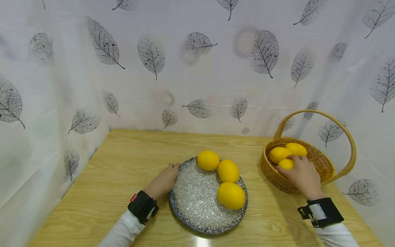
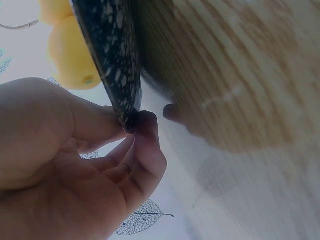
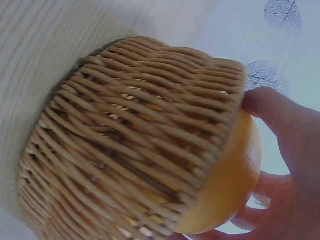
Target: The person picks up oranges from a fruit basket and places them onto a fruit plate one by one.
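My left hand (image 1: 164, 180) pinches the left rim of a round speckled plate (image 1: 197, 202), thumb over the edge and fingers beneath, as the left wrist view shows. Three yellow lemons lie along the plate's right side: one at the back (image 1: 208, 160), one in the middle (image 1: 228, 171) and one nearer me (image 1: 231, 196). At the right, my right hand (image 1: 303, 176) reaches into a wicker basket (image 1: 277, 177) and grips a lemon (image 3: 232, 175) at the near rim. Two more lemons, one (image 1: 279, 154) beside another (image 1: 296, 149), sit behind it in the basket.
The basket's tall arched handle (image 1: 351, 147) rises over its right side. Everything stands on a light wooden table (image 1: 139, 151). A pale curtain (image 1: 203, 75) with a leaf print hangs behind the table and along both sides.
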A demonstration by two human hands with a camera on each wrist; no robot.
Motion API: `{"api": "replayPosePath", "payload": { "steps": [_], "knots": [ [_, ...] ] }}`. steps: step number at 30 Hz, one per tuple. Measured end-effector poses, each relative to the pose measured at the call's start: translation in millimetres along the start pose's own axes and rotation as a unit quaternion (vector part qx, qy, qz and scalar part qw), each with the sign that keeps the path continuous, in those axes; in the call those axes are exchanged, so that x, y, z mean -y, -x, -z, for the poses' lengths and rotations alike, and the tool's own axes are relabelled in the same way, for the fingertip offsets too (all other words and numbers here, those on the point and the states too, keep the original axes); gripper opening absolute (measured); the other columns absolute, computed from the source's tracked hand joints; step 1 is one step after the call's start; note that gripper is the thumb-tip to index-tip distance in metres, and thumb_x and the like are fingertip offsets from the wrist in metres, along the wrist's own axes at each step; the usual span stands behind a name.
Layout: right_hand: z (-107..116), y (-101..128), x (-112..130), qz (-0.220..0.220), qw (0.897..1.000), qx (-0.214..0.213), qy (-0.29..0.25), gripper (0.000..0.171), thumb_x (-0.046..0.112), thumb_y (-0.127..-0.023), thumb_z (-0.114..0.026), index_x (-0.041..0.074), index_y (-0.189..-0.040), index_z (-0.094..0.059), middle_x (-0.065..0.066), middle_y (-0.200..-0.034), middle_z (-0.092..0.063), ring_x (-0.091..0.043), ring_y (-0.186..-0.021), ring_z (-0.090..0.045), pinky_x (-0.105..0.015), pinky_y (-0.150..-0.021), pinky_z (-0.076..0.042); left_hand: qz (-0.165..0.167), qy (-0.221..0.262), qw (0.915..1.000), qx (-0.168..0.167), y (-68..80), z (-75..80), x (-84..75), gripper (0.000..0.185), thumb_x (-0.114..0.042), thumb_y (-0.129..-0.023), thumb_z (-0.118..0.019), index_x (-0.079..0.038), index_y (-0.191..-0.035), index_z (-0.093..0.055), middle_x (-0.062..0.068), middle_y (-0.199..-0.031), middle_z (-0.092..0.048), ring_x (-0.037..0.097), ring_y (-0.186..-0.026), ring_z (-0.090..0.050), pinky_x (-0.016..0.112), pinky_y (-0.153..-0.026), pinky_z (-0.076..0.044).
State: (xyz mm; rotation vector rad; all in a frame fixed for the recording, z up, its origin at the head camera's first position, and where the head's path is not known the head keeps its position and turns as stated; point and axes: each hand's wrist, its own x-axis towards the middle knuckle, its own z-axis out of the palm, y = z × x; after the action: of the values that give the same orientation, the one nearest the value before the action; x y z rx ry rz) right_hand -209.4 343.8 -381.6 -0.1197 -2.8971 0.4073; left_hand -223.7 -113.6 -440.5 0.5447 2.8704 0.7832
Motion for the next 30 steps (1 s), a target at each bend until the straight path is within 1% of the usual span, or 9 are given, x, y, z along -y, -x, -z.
{"api": "replayPosePath", "payload": {
  "steps": [3,9,14,18,21,26,28,30],
  "knots": [
    [3.7,1.5,6.3,0.005,1.000,-0.006,-0.005,0.070,0.049,-0.089,-0.072,-0.007,-0.129,-0.058,-0.039,-0.125,-0.052,-0.062,-0.104,-0.052,-0.059,-0.065,-0.048,0.001,0.002,1.0000,0.000,-0.8,-0.6,0.4,0.054,0.014,-0.090,-0.058,0.012,-0.142,-0.047,0.027,-0.119,-0.057,0.032,-0.105,-0.060,0.049,-0.096,-0.054],
    [8.6,2.4,18.1,0.020,0.999,-0.033,-0.002,0.066,0.046,-0.089,-0.073,-0.005,-0.129,-0.059,-0.039,-0.128,-0.050,-0.061,-0.105,-0.051,-0.058,-0.065,-0.048,0.004,0.000,1.0000,0.000,-1.9,-1.9,1.2,0.052,0.007,-0.092,-0.061,0.010,-0.143,-0.048,0.025,-0.118,-0.057,0.029,-0.103,-0.059,0.048,-0.095,-0.054],
    [13.4,2.4,28.5,0.029,0.998,-0.054,0.002,0.064,0.046,-0.088,-0.074,-0.003,-0.128,-0.061,-0.037,-0.128,-0.051,-0.056,-0.102,-0.051,-0.055,-0.063,-0.048,0.003,0.002,1.0000,-0.002,-1.8,-1.7,1.1,0.052,0.003,-0.093,-0.063,0.010,-0.142,-0.048,0.024,-0.117,-0.058,0.028,-0.100,-0.058,0.048,-0.093,-0.054],
    [18.6,4.1,38.7,0.043,0.997,-0.070,0.000,0.062,0.044,-0.087,-0.076,-0.001,-0.127,-0.062,-0.036,-0.127,-0.053,-0.053,-0.100,-0.053,-0.055,-0.064,-0.049,0.000,-0.002,1.0000,-0.002,-2.1,-1.5,0.6,0.051,0.003,-0.093,-0.063,0.010,-0.142,-0.048,0.024,-0.117,-0.058,0.027,-0.101,-0.058,0.047,-0.093,-0.055],
    [22.9,6.8,48.2,0.050,0.996,-0.071,-0.006,0.060,0.042,-0.087,-0.076,-0.001,-0.127,-0.062,-0.035,-0.129,-0.052,-0.054,-0.104,-0.052,-0.058,-0.067,-0.049,-0.003,-0.003,1.0000,-0.002,-2.0,-1.1,0.4,0.051,0.003,-0.093,-0.063,0.011,-0.142,-0.048,0.023,-0.116,-0.058,0.026,-0.099,-0.058,0.047,-0.093,-0.055],
    [28.6,9.5,67.7,0.060,0.996,-0.059,-0.021,0.059,0.042,-0.088,-0.076,0.002,-0.129,-0.061,-0.033,-0.128,-0.053,-0.052,-0.105,-0.053,-0.057,-0.070,-0.050,-0.004,0.004,1.0000,-0.005,-0.2,0.7,-1.0,0.051,0.003,-0.093,-0.063,0.011,-0.141,-0.048,0.023,-0.114,-0.058,0.025,-0.096,-0.057,0.047,-0.090,-0.055],
    [29.9,10.0,75.9,0.069,0.996,-0.057,-0.027,0.058,0.042,-0.088,-0.076,0.003,-0.128,-0.062,-0.032,-0.127,-0.053,-0.050,-0.104,-0.054,-0.056,-0.071,-0.050,-0.004,0.006,1.0000,-0.005,0.2,0.8,-1.4,0.050,0.003,-0.093,-0.063,0.011,-0.141,-0.049,0.023,-0.113,-0.058,0.025,-0.096,-0.056,0.046,-0.090,-0.055],
    [30.8,10.5,84.8,0.082,0.995,-0.056,-0.032,0.057,0.040,-0.087,-0.076,0.003,-0.128,-0.063,-0.031,-0.127,-0.054,-0.050,-0.106,-0.054,-0.058,-0.075,-0.050,-0.006,0.005,1.0000,-0.006,0.3,0.5,-1.4,0.050,0.002,-0.093,-0.063,0.011,-0.140,-0.049,0.023,-0.113,-0.058,0.025,-0.096,-0.056,0.046,-0.090,-0.055]
  ]
}}
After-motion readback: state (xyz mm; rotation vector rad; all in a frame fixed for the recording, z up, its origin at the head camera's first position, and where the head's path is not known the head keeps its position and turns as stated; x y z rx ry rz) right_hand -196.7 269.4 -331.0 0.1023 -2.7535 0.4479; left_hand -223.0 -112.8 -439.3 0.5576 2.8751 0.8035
